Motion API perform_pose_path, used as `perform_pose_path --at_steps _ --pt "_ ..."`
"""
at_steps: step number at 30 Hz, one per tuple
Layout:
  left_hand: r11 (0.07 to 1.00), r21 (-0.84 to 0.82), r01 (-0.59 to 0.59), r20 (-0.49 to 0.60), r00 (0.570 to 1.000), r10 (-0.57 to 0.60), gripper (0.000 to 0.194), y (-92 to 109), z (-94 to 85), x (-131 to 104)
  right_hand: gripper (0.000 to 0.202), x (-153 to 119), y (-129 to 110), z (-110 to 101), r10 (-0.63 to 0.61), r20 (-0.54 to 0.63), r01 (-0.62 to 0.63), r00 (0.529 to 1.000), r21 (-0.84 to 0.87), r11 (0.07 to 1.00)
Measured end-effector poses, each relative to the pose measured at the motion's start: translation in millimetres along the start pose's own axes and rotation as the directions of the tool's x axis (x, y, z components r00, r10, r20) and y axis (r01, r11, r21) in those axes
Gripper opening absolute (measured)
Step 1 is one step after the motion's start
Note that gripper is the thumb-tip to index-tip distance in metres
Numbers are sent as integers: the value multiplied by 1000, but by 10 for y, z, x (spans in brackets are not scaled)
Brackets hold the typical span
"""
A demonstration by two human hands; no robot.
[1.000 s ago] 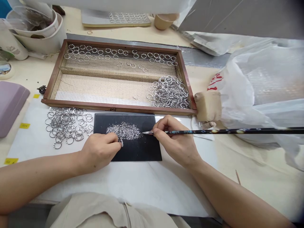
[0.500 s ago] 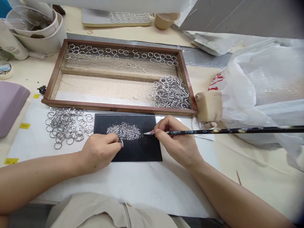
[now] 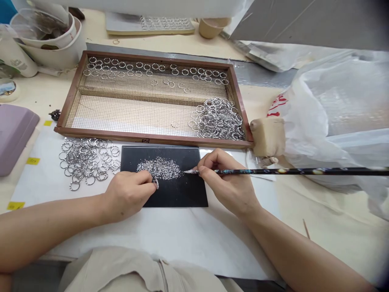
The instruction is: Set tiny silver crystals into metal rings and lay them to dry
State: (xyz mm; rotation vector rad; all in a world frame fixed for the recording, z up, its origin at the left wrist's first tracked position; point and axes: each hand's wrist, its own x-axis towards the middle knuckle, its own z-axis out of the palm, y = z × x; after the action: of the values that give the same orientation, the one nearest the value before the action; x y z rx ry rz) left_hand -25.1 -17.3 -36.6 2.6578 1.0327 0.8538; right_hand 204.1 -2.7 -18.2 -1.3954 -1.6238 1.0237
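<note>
My left hand (image 3: 131, 190) is closed, with a small silver ring (image 3: 156, 184) pinched at its fingertips; most of the ring is hidden by the fingers. My right hand (image 3: 227, 180) grips a long dark patterned stick with a pale pointed tip, a wax picker pencil by its look (image 3: 267, 171). Its tip is at the right edge of a pile of tiny glittering stones (image 3: 161, 168), spread on a black mat (image 3: 179, 196) under both hands. Left of the mat lies a heap of silver rings (image 3: 86, 158).
Behind the mat is a wooden mesh-bottomed tray (image 3: 152, 140) with rows of rings and a ring heap (image 3: 220, 119). A beige block (image 3: 269, 136) and white plastic bag (image 3: 334, 121) stand right; a mauve case (image 3: 15, 136) and white tubs (image 3: 57, 44) left.
The far end of the stick in my right hand has tipped slightly downward, its tip staying by the stones. My left hand is nearly still; the whole view has shifted very slightly.
</note>
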Motion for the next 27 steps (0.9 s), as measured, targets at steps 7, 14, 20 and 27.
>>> perform_pose_path --at_steps 7,14,20,27 --pt "1000 -4 -12 10 1000 12 26 -13 8 -13 19 -130 -129 100 -189 155 160 970 182 970" --pt "1000 17 -24 4 1000 24 25 -19 16 -35 18 -147 -167 179 -228 224 180 948 217 959" --pt "1000 6 -24 9 1000 23 25 -22 22 -46 17 -146 -158 188 -238 226 195 944 197 961" --pt "1000 9 -29 -5 1000 29 26 -24 15 -33 17 -137 -181 194 -236 222 197 946 184 963"
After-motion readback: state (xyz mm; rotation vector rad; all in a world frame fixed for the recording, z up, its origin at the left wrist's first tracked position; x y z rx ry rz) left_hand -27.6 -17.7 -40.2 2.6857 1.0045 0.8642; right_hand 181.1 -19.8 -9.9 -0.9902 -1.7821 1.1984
